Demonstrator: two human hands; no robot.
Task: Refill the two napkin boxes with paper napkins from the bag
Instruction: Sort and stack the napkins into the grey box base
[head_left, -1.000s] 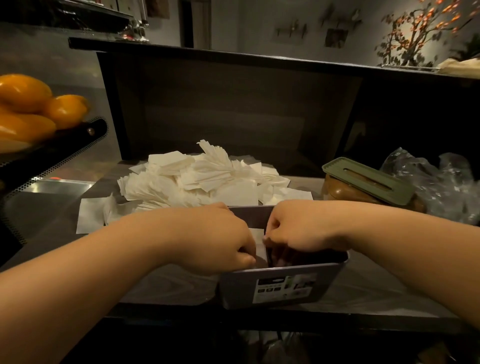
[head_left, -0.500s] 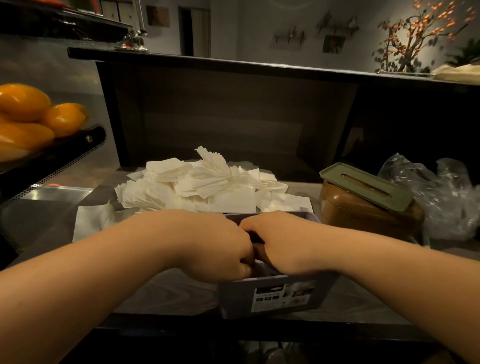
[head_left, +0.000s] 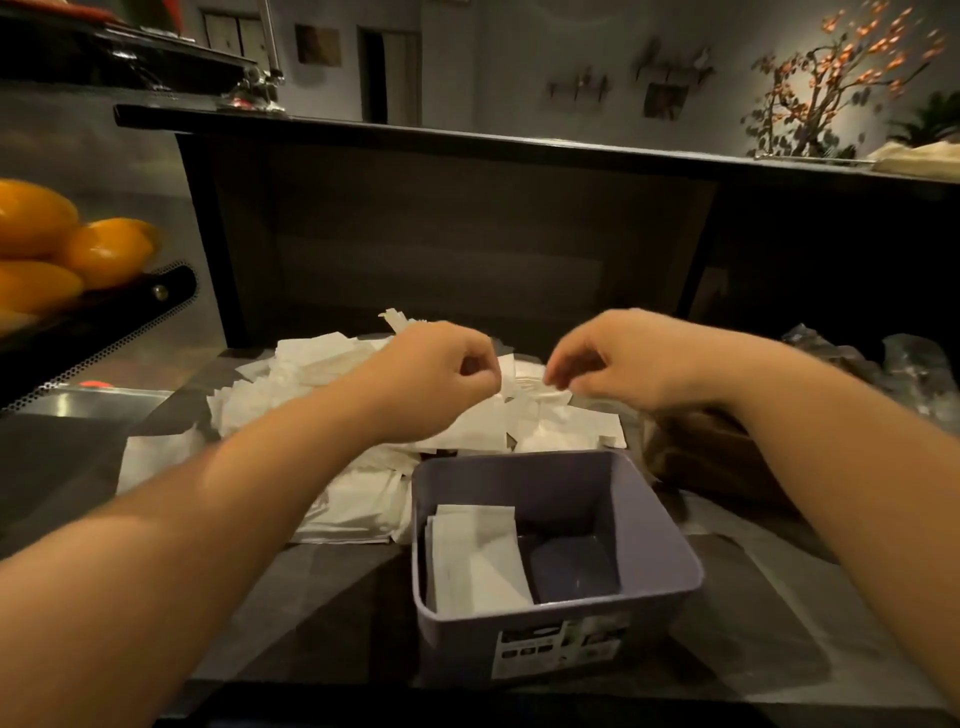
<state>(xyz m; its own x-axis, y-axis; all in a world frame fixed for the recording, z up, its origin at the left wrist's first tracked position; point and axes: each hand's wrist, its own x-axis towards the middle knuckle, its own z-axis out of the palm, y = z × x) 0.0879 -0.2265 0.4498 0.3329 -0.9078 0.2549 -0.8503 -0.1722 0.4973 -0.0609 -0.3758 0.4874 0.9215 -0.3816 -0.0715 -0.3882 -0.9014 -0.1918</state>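
L hand and R hand hover side by side over the loose napkin pile, fingers curled; whether either pinches a napkin cannot be told. Grey napkin box sits open on the counter just below both hands, w/ a few napkins stacked at its L side. Brown box lies under R wrist, clear bag beyond it.

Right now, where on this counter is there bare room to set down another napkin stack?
Bare counter shows left of the grey box, in front of the napkin pile, and right of the box toward the right forearm. Behind the box it is crowded: napkins, both hands, and the brown box.
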